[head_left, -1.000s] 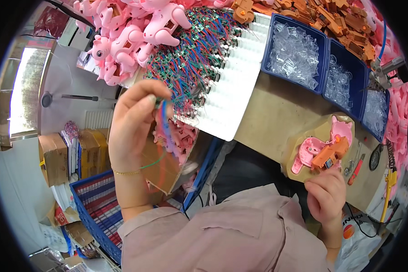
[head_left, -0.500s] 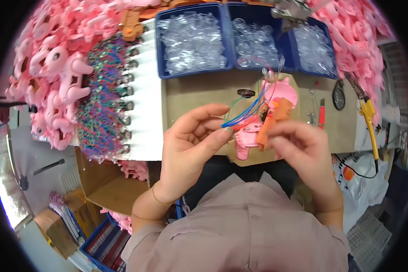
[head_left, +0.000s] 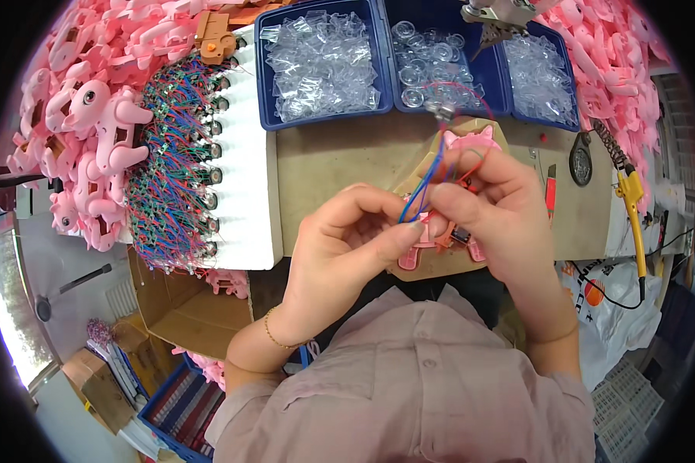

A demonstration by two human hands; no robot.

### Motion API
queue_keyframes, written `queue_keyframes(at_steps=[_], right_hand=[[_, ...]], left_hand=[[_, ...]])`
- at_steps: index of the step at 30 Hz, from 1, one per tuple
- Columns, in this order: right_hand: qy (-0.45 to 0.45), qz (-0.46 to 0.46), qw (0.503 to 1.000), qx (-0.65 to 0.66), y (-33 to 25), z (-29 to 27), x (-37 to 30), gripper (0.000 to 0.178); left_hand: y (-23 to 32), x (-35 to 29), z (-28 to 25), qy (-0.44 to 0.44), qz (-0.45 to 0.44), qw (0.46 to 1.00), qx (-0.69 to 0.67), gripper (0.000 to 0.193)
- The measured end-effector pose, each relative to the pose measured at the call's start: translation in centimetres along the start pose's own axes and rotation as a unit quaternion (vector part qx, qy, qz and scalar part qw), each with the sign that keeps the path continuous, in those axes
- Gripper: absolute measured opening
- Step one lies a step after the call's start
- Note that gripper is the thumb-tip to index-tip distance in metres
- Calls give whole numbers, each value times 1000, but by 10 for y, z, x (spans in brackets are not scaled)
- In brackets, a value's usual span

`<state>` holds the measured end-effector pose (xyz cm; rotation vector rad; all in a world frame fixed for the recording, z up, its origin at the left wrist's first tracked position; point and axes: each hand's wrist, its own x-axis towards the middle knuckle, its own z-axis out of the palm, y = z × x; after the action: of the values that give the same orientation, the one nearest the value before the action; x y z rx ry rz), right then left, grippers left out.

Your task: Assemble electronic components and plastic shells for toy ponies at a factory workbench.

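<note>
My left hand [head_left: 355, 235] pinches a bundle of thin blue wires [head_left: 427, 185] between thumb and forefinger. My right hand [head_left: 496, 202] is closed on the same bundle a little further along, its thumb and forefinger together. Red and green strands also run among the wires. At their upper end is a small blurred metallic part [head_left: 442, 112]. Underneath both hands lies a pink toy half shell [head_left: 471, 140] with pointed ears, partly hidden by my fingers. An orange plastic piece [head_left: 445, 241] shows low between my hands, against the pink shell.
Blue bins [head_left: 386, 73] of clear plastic parts stand at the back. On the left, wired components [head_left: 174, 170] line a white foam board [head_left: 255, 177], beside heaped pink toys [head_left: 93, 154]. To the right are a red cutter [head_left: 550, 193], a black oval object [head_left: 581, 160] and a yellow-handled soldering iron [head_left: 632, 193].
My right hand has moved up and left from the orange piece to the wires. The orange piece sits lower now. The dark round part on the table is no longer visible.
</note>
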<state>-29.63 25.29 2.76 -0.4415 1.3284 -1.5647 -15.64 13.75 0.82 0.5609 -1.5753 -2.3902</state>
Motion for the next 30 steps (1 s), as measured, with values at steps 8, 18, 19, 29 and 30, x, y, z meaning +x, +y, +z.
queue_keyframes(at_steps=[8,18,19,29,30], right_hand=[[73,-122,989,-52,10,11,-9,26],[20,-143,955,-259,9,9,-12,20],[25,-258,905,-336,13,9,-10,19],[18,-363,831,-422,-1,7,-21,16],[39,-303,887,-347,-5,4,-24,21]], left_hand=[[-18,0,2,-49,24,963,-263,7],[-11,-1,1,19,93,994,50,6],[-10,-1,9,67,99,992,38,6],[-2,-2,-12,22,189,953,235,18],[-2,-6,-16,29,189,952,240,18]])
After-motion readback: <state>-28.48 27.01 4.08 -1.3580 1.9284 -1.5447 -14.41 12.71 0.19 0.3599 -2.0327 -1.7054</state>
